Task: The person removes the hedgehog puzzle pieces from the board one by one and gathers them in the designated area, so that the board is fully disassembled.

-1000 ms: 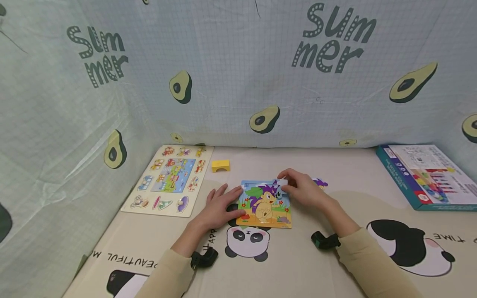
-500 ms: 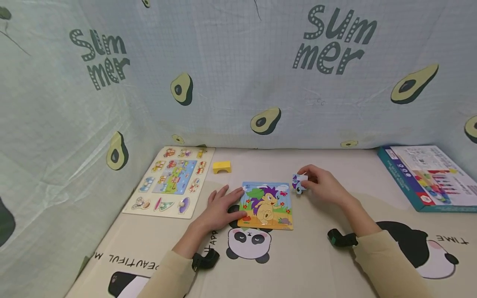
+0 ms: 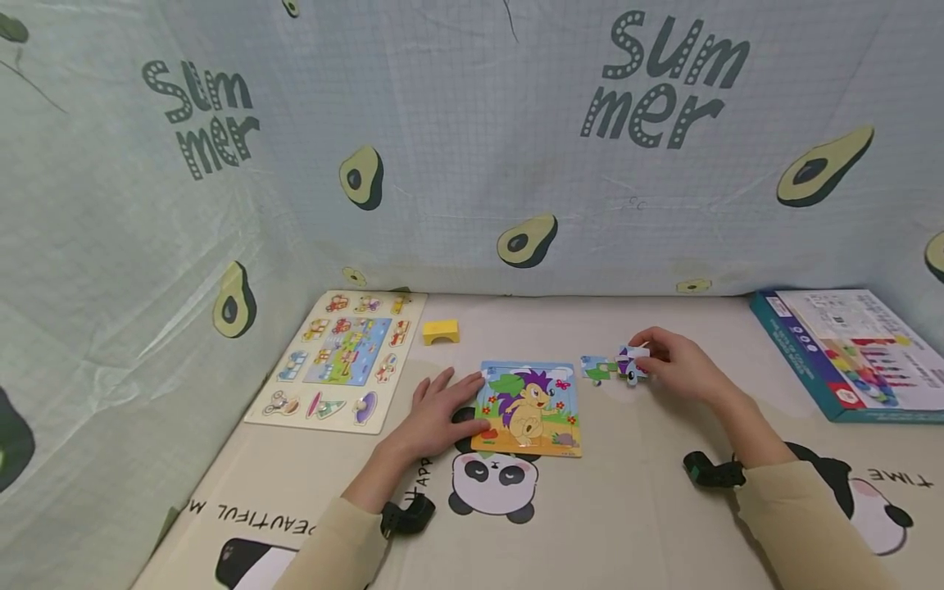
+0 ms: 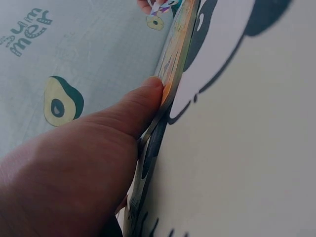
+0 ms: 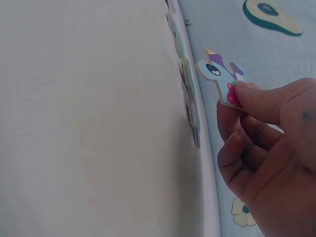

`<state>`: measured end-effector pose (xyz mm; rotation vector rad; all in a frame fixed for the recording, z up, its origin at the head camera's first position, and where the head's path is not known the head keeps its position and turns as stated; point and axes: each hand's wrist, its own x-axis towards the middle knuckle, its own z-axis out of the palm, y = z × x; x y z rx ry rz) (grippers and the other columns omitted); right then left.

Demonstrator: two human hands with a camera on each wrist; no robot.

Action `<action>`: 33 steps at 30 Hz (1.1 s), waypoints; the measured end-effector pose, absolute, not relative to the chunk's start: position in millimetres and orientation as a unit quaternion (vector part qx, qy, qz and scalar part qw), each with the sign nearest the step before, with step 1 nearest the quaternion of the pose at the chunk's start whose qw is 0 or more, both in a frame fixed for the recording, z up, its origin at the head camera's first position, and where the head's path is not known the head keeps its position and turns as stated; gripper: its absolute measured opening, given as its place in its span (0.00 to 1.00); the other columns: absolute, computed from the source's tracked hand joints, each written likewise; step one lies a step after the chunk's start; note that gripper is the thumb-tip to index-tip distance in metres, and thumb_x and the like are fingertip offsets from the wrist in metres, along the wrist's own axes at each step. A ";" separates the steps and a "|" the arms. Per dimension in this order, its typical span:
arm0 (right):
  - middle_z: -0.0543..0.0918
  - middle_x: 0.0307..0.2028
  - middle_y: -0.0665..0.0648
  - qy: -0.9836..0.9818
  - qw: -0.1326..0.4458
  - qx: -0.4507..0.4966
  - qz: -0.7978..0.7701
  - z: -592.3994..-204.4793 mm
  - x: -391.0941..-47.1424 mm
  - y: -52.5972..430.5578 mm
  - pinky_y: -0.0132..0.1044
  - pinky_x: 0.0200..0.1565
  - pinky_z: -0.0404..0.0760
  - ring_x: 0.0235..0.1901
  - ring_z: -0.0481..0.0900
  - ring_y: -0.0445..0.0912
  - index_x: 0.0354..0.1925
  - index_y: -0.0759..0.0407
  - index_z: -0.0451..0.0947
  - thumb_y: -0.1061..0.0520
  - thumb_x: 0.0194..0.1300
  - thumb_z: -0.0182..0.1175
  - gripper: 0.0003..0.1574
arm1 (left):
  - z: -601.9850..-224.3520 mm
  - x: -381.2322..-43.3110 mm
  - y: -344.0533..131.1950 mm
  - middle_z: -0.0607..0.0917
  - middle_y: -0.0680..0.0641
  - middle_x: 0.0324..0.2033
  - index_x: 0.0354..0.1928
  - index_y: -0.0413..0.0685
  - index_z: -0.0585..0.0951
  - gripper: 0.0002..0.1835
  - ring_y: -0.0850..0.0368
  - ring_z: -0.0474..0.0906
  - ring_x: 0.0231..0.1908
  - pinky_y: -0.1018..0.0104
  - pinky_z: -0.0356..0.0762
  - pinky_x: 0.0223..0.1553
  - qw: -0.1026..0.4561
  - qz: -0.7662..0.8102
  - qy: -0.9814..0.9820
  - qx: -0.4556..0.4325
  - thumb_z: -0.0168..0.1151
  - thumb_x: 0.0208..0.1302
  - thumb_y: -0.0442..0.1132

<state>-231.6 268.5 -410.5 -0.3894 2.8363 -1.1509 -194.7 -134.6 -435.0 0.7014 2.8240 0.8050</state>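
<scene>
Right hand has a purple-and-blue puzzle piece pinched up, just beside the loose pieces.
So the right hand [image 3: 682,367] has its thumb and fingertips closed on the puzzle piece [image 5: 224,79], while the left hand [image 3: 435,418] lies loosely spread, thumb on the hedgehog puzzle board [image 3: 527,410], gripping nothing. Loose pieces [image 3: 596,367] lie right of the board. IMO: pinch lightly by the edge, match colours first, then lower it flat, don't force the tabs.
</scene>
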 end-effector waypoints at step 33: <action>0.78 0.45 0.65 0.934 0.054 -0.131 -0.327 -412.7 -233.4 313.8 0.53 0.50 0.76 0.44 0.74 0.58 0.55 0.70 0.74 0.64 0.73 0.58 0.15 | -436.6 -194.3 -135.0 0.66 0.50 0.74 0.76 0.53 0.67 0.38 0.40 0.44 0.77 0.38 0.32 0.72 0.063 0.266 0.933 0.233 0.64 0.68 0.56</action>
